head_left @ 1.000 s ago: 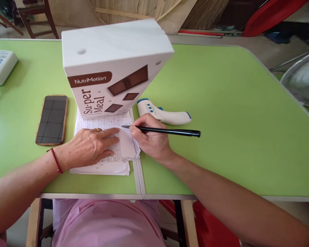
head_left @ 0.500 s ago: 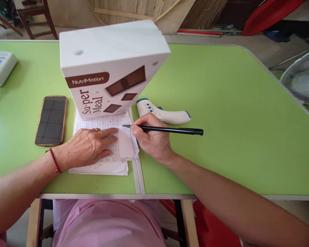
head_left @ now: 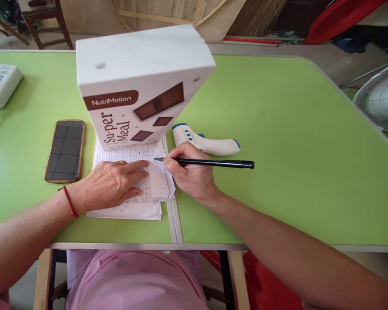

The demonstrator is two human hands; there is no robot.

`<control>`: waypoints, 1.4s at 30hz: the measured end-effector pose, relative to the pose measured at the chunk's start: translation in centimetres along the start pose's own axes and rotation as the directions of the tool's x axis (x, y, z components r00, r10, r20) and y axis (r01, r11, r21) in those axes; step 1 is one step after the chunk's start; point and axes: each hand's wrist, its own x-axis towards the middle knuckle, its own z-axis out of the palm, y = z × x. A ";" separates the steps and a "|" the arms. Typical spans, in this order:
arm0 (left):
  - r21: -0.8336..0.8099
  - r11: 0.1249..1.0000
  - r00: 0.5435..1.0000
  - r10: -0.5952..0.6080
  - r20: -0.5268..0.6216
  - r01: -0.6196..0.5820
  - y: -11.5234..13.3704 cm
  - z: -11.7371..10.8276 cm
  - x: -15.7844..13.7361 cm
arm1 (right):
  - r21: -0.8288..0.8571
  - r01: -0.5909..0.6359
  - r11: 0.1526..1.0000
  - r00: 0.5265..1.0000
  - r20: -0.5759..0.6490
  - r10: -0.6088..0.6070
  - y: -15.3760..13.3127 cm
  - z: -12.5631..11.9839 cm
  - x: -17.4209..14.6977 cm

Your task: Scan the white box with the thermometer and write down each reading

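My right hand [head_left: 192, 172] pinches a black pen [head_left: 218, 163], its tip on the top sheet beside a small drawn curve. Under it lies a stack of paper [head_left: 157, 183] covered with dense handwriting, except for a blank patch toward the right. My left hand [head_left: 113, 183] rests on that stack with its fingers stretched out, holding nothing. A tall white NutriMotion box [head_left: 145, 77] stands just behind the hands, over the far part of the sheets. A white and blue infrared thermometer [head_left: 207, 141] lies right beyond my right hand.
The green folding table [head_left: 278, 142] has a metal seam down its middle. Left of the papers lies a phone [head_left: 64, 150] in a brown case. A white charger-like block [head_left: 3, 85] with a cable sits at the far left. A metal-rimmed, partly cut-off object [head_left: 380, 101] stands at the right edge.
The pen's back end has dipped very slightly, while its tip stays at about the same place on the paper. My left hand stays flat on the sheets.
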 end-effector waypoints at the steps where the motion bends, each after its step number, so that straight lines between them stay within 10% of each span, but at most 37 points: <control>1: 0.001 1.000 1.000 0.000 -0.001 0.000 0.0 0.0 0.0 | 0.001 0.004 1.000 1.000 -0.003 -0.004 0.0 0.0 0.0; 34: 0.007 1.000 1.000 0.008 -0.018 -0.008 -0.1 0.3 -0.1 | 0.021 -0.008 1.000 1.000 0.003 0.008 0.1 0.0 0.0; 42: 0.019 1.000 0.998 0.020 -0.052 -0.019 -0.1 0.5 -0.1 | -0.117 0.189 0.975 0.979 -0.058 -0.196 -1.4 -1.3 0.2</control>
